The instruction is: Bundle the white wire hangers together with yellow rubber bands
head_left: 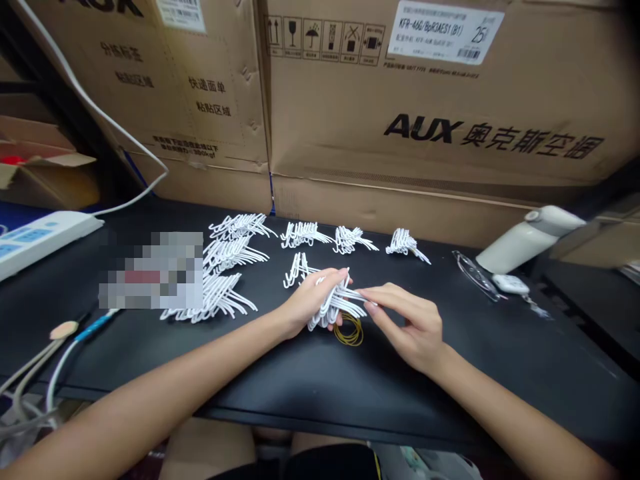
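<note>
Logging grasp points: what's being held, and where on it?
Bunch of white hooks: left hand around its left side, right hand pinching projecting ends at its right. Number of ends pinched unclear.

Two hands [309, 300] [414, 325] are on one bundle of white hooks [329, 309]; seven more groups [220, 298] lie from nine to two o'clock around it. Two AUX cartons [350, 100] stand toward twelve, one power strip [55, 235] at nine, one flask [523, 241] and one pair of eyeglasses [475, 275] near three.
</note>
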A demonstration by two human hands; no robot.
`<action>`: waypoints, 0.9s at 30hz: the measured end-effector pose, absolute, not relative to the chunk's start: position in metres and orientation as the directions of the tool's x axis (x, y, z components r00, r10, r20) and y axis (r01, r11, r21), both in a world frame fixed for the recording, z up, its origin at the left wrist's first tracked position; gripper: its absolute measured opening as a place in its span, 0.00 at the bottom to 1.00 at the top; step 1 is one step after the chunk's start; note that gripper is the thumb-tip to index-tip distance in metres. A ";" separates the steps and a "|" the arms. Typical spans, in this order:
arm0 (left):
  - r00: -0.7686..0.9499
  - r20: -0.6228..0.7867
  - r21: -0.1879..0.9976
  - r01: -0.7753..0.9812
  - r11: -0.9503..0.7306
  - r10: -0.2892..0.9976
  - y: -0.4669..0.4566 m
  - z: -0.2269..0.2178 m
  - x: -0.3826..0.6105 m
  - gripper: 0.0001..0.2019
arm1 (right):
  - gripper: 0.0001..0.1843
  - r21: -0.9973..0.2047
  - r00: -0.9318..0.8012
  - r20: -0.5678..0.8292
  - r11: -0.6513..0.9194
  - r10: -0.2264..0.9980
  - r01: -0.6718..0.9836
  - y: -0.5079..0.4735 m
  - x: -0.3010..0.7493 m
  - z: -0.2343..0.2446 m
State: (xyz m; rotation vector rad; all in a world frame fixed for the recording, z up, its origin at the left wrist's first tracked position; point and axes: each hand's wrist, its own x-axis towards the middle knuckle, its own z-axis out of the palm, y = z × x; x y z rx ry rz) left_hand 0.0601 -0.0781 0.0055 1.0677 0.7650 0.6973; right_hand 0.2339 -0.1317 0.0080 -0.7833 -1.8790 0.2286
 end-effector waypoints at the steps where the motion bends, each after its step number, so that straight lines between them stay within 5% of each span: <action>1: 0.555 -0.205 0.940 -0.119 0.321 0.806 -0.078 0.006 0.060 0.18 | 0.17 -0.496 -0.246 0.748 0.765 0.617 0.411 -0.132 0.234 0.008; 6: 0.535 -0.212 0.947 -0.095 0.308 0.818 -0.080 0.008 0.060 0.19 | 0.14 -0.574 -0.226 0.702 0.724 0.675 0.381 -0.135 0.236 0.006; 9: 0.570 -0.209 0.950 -0.076 0.304 0.795 -0.081 0.009 0.059 0.17 | 0.12 -0.695 -0.212 0.648 0.682 0.731 0.228 -0.130 0.240 -0.001; 12: 0.655 -0.241 0.946 -0.008 0.325 0.716 -0.082 0.010 0.058 0.15 | 0.18 -0.846 -0.005 0.532 0.531 0.847 0.043 -0.112 0.241 -0.009; 14: 0.714 -0.263 0.944 0.049 0.327 0.649 -0.083 0.011 0.057 0.15 | 0.14 -0.908 0.080 0.411 0.400 0.908 0.125 -0.094 0.238 -0.013; 20: 0.784 -0.245 0.951 0.080 0.298 0.570 -0.086 0.010 0.056 0.16 | 0.11 -0.725 -0.254 0.348 0.431 0.902 0.537 -0.047 0.207 -0.018; 27: 0.771 -0.230 0.950 0.045 0.310 0.594 -0.086 0.013 0.056 0.14 | 0.07 -0.667 -0.375 0.271 0.454 0.887 0.591 -0.027 0.205 -0.021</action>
